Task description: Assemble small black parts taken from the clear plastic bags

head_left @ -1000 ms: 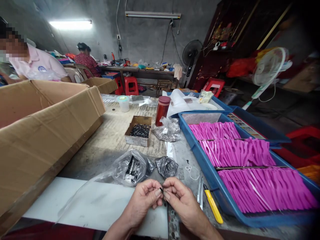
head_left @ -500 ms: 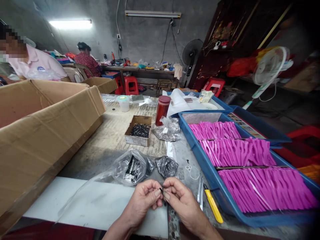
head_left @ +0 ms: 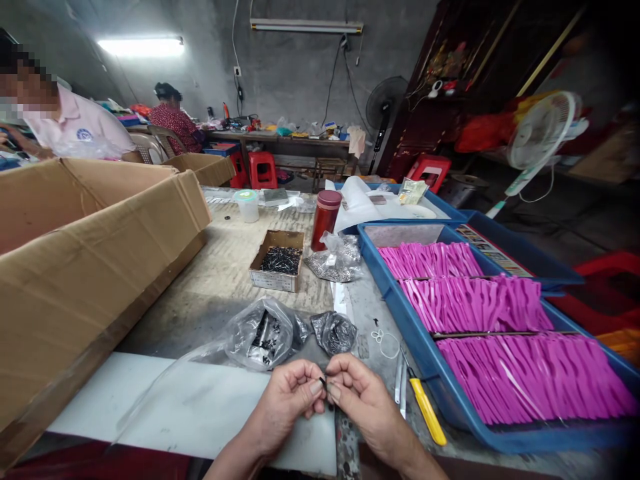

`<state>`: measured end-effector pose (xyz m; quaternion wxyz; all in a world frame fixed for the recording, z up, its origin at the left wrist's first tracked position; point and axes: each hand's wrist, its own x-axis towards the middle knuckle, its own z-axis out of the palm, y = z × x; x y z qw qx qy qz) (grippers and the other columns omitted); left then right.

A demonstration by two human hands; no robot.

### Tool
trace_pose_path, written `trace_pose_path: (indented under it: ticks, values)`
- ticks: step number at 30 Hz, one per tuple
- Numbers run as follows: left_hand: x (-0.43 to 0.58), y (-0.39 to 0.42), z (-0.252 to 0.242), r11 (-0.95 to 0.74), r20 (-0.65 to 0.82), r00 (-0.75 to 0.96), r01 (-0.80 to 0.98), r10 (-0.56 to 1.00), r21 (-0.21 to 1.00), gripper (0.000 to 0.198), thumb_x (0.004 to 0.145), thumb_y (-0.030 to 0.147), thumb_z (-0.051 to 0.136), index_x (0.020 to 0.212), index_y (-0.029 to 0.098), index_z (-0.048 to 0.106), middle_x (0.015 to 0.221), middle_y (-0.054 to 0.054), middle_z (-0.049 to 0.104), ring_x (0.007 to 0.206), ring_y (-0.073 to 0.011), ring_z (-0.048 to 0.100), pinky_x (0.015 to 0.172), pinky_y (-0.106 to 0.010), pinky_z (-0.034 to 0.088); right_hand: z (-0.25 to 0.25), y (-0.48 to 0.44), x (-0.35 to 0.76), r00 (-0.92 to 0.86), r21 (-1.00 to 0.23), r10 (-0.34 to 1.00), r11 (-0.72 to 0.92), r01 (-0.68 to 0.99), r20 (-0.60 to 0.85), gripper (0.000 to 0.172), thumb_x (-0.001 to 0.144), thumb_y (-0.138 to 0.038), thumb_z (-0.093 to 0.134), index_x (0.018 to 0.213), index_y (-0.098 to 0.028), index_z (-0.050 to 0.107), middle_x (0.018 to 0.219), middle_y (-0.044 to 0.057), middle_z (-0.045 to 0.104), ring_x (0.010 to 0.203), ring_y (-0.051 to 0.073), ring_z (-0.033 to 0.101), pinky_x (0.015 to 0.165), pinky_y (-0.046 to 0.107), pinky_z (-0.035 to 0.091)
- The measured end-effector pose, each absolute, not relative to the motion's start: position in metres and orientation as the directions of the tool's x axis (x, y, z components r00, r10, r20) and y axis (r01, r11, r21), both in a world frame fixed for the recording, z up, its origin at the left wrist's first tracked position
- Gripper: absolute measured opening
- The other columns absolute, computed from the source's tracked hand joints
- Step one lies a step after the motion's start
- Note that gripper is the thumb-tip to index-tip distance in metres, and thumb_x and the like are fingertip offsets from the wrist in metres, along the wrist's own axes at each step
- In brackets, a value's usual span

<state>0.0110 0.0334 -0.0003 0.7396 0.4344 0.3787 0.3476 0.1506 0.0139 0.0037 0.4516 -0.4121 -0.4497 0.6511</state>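
Note:
Close together at the table's near edge, my left hand (head_left: 295,393) and my right hand (head_left: 357,393) pinch with thumb and fingers. A small black piece (head_left: 323,382) shows at the left thumb tip; its kind is too small to tell. The right fingertips meet it, and whatever else they hold is hidden. Just beyond the hands lie an open clear plastic bag (head_left: 283,333) with small black parts and a smaller dark plastic bag (head_left: 334,333). A yellow-handled screwdriver (head_left: 427,410) rests to the right of my right hand.
A blue tray (head_left: 400,293) of pink plastic pieces (head_left: 475,303) fills the right side. A large cardboard box (head_left: 100,267) stands left. Farther back are a small box (head_left: 273,280) of black pins and a red canister (head_left: 327,223). Two people sit at the back left.
My hands stay almost in the same place, pinched together around the small black piece. The person at the far left has shifted slightly.

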Motion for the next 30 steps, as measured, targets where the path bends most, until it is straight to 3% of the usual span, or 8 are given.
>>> trace_pose_path:
  ticks: [30]
  values:
    - [0.0106, 0.0325, 0.0025, 0.369, -0.266, 0.475, -0.136, 0.839, 0.920, 0.022, 0.068, 0.033, 0.058, 0.064, 0.012, 0.052, 0.050, 0.002, 0.050, 0.046, -0.0071, 0.039, 0.046, -0.018, 0.029, 0.0037, 0.0174, 0.1517, -0.281, -0.921, 0.943, -0.262, -0.288, -0.180, 0.022, 0.068, -0.033, 0.060, 0.075, -0.018, 0.045, 0.056, -0.006, 0.051, 0.055, 0.009, 0.050, 0.054, 0.022, 0.035]
